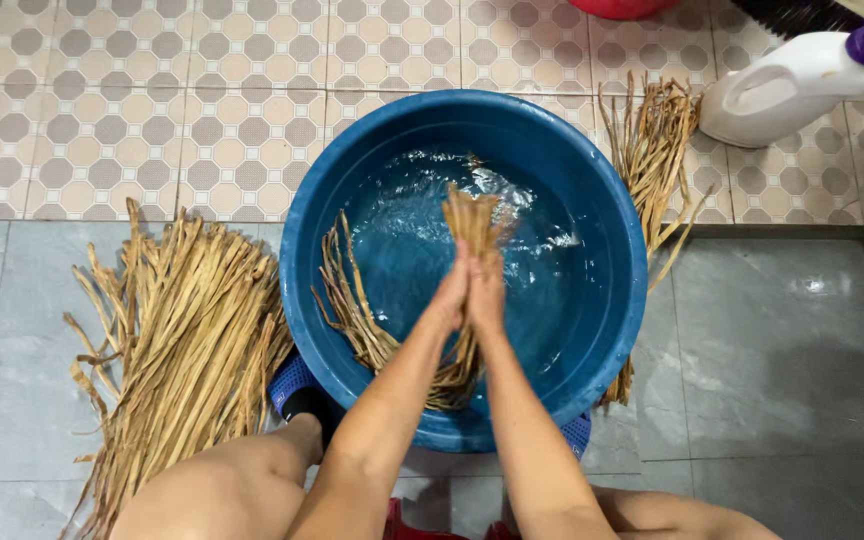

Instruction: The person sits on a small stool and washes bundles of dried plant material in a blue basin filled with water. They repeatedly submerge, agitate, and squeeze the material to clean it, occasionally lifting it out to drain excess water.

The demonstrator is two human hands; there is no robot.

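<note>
Both hands are pressed palm to palm over the blue basin (592,330) in the head view, with a small bundle of dried straw-coloured strips (474,218) clamped between them. The left hand (452,292) and the right hand (486,295) are closed flat against each other, and the strip ends are seen sticking up above the fingertips, over the rippled water (402,230). More wet strips (352,310) are draped inside the basin along its left wall, down to where the forearms cross the rim. A large heap of dry strips (177,330) is laid on the grey floor just left of the basin, and a smaller bunch (647,150) is laid against its right side on the patterned tiles. A white jug with a purple cap (797,85) is lying at the upper right.
</note>
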